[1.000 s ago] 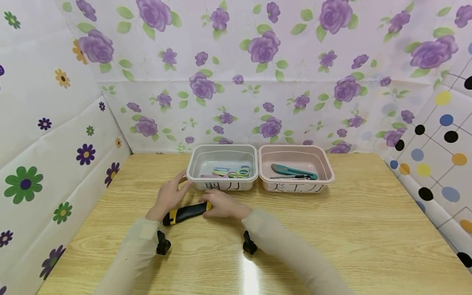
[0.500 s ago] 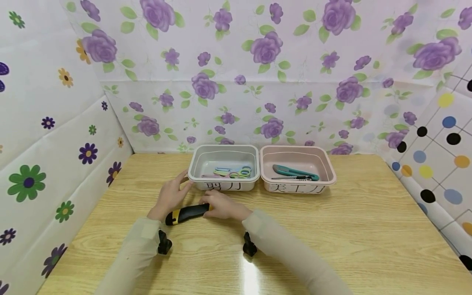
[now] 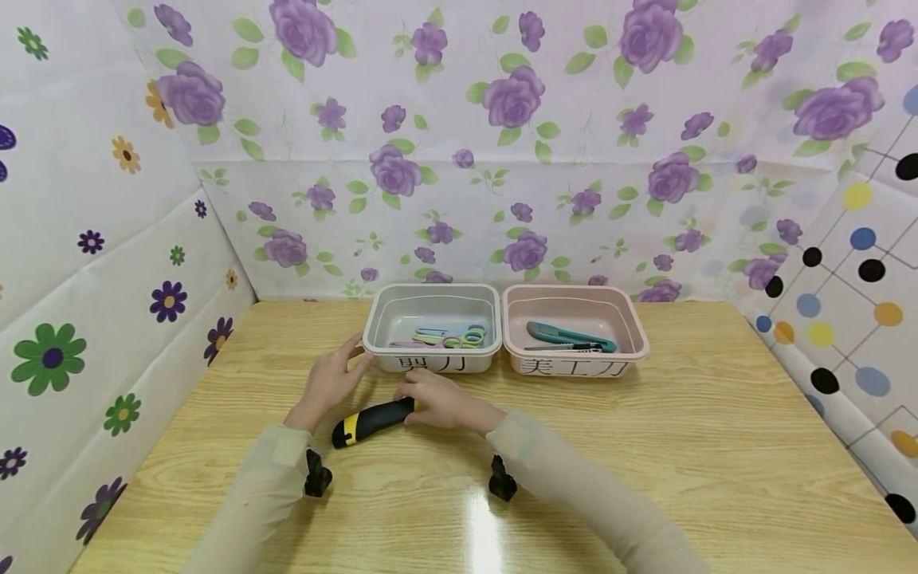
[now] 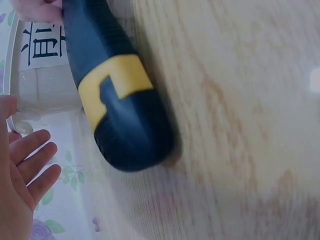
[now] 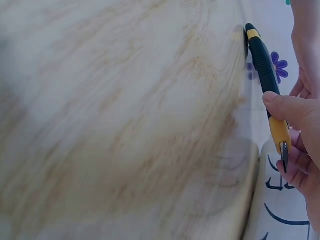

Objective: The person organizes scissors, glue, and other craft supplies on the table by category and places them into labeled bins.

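My right hand pinches a black and yellow utility knife near its front end, thumb on one side and fingers on the other. A short metal blade sticks out of the yellow nose in the right wrist view. The knife's rounded black butt points left and toward the person, close over the table. My left hand holds nothing; its fingers are loosely extended, with fingertips at the left front corner of the grey bin.
Several pastel scissors lie in the grey bin. Right beside it, a pink bin contains a teal box cutter and a slim dark cutter. Both bins have character labels in front. A flowered cloth hangs behind the wooden table.
My right hand has shifted slightly to the right with the utility knife, whose butt now sits farther from my left wrist. My left hand stays at the grey bin's corner.
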The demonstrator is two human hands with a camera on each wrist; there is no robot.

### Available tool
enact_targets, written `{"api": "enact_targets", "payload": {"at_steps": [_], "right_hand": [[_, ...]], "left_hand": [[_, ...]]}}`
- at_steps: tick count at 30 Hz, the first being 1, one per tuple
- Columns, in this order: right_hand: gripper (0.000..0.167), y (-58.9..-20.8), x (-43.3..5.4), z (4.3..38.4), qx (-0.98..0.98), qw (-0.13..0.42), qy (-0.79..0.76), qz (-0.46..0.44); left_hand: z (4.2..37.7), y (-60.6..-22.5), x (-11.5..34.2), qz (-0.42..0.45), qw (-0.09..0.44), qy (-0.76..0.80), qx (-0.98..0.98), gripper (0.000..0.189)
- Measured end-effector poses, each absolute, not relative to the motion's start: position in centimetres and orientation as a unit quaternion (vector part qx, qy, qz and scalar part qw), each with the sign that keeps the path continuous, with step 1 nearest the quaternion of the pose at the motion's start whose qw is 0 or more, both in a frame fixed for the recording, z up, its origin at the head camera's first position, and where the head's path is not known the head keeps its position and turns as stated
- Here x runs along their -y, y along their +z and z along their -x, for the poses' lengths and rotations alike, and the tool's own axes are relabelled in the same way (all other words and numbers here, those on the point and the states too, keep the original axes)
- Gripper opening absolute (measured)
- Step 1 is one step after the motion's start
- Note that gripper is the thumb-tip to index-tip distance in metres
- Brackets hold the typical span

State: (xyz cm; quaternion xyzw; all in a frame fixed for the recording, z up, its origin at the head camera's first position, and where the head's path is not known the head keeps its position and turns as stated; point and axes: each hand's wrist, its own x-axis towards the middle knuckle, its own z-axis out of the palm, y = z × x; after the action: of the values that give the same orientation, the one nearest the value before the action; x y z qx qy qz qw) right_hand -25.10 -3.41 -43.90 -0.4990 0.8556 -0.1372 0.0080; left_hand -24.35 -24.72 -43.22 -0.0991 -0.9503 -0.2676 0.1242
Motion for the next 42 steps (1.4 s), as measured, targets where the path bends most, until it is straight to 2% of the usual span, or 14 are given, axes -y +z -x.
{"api": "enact_targets", "payload": {"at_steps": [7, 15, 29, 42], "right_hand": [[0.033, -43.2, 2.6, 24.5, -0.851, -0.008, -0.126, 0.510], [0.034, -42.3, 1.6, 23.9, -0.854, 0.005, -0.112, 0.508], [0.034, -41.8, -0.2, 23.7, -0.851, -0.010, -0.081, 0.519], [0.030, -40.7, -1.7, 23.3, -0.843, -0.058, -0.050, 0.533]], "left_hand": [[24.3, -43.2, 24.8, 0.097, 0.122, -0.266, 0.951, 0.050], [24.4, -43.2, 24.7, 0.101, 0.126, -0.269, 0.950, 0.051], [24.4, -43.2, 24.8, 0.100, 0.117, -0.273, 0.950, 0.053], [24.5, -43.3, 24.7, 0.098, 0.120, -0.273, 0.949, 0.052]]}}
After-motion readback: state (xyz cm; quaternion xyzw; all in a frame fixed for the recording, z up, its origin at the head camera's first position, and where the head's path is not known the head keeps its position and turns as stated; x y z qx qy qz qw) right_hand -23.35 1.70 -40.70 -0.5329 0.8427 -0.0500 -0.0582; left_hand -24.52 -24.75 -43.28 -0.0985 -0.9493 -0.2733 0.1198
